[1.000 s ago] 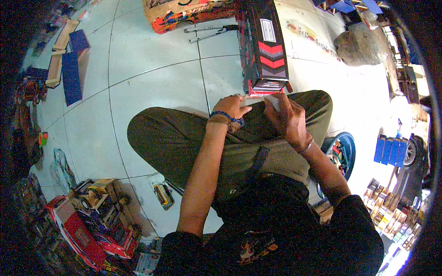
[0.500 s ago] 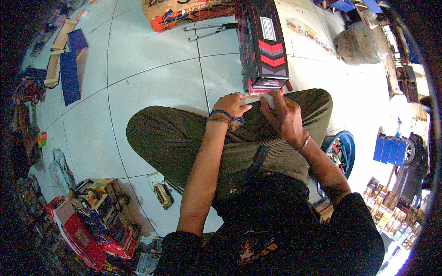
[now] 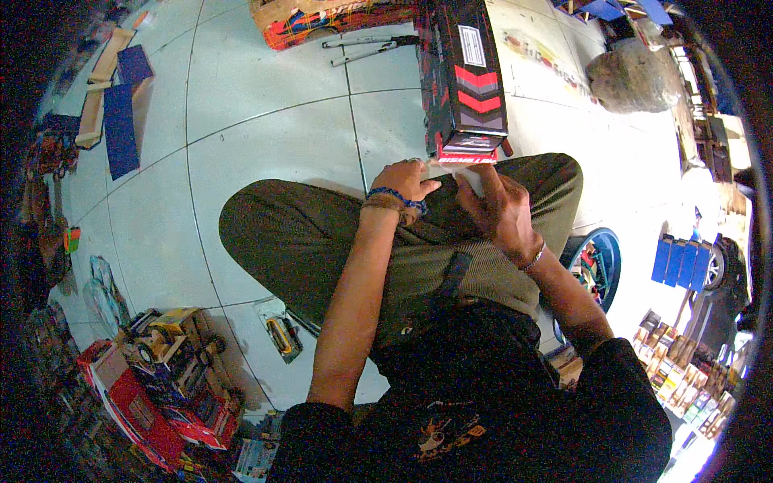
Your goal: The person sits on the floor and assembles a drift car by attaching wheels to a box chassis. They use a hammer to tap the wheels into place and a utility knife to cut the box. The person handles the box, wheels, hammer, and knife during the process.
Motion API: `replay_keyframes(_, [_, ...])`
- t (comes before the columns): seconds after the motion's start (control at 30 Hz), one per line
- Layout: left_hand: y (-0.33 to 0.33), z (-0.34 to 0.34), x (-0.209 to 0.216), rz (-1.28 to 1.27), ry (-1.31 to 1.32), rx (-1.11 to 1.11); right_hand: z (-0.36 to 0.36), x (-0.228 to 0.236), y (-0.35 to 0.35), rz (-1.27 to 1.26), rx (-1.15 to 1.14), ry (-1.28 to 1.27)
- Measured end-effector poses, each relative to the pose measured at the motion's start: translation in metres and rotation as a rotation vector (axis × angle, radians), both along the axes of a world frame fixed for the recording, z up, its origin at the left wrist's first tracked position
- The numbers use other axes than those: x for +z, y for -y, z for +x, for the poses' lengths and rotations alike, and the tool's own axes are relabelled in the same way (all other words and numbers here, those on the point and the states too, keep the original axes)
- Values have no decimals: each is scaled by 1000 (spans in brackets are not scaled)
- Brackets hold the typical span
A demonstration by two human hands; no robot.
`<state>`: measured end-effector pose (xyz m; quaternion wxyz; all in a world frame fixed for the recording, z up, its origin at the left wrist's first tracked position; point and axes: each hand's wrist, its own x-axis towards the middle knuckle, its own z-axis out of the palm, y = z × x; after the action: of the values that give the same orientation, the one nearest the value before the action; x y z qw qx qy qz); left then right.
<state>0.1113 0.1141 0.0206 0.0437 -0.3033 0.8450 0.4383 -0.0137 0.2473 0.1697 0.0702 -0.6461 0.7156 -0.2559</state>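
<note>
A long black box-shaped toy truck body (image 3: 439,88) with red and grey chevrons lies before me, its near end reaching my crossed legs. Along the bottom of that end runs a red strip with white lettering (image 3: 467,159). My left hand (image 3: 403,182) is at the strip's left end, fingers curled and thumb pointing right; what the fingertips hold is hidden. My right hand (image 3: 501,205) is closed just below the strip's right part, a soft-looking white piece (image 3: 473,180), perhaps paper or cloth, between its fingers. Its index fingertip touches the strip's area.
Left of the truck body lie metal rods (image 3: 370,50) and a colourful printed panel (image 3: 338,22). A utility knife (image 3: 282,336) lies by my left knee, near red toy trucks (image 3: 145,402). A blue tub (image 3: 612,270) stands at my right; blue panels (image 3: 683,259) are beyond.
The lettering on the red strip shows more clearly now, with the white piece lower in my right hand. Both hands stay nearly in place. The view has shifted slightly.
</note>
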Motion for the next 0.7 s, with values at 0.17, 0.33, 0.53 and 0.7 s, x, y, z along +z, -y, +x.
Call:
replay_keyframes(0.17, [1, 0, 4, -15, -9, -14, 3, 0, -1, 10, -3, 27])
replay_keyframes(0.33, [-1, 1, 13, -20, -25, 4, 2, -3, -2, 36, -15, 44])
replay_keyframes(0.53, [1, 1, 15, 2, 21, -26, 3, -3, -2, 45, -13, 50])
replay_keyframes(0.7, [1, 2, 3, 20, 15, -5, 3, -3, -1, 45, -28, 74])
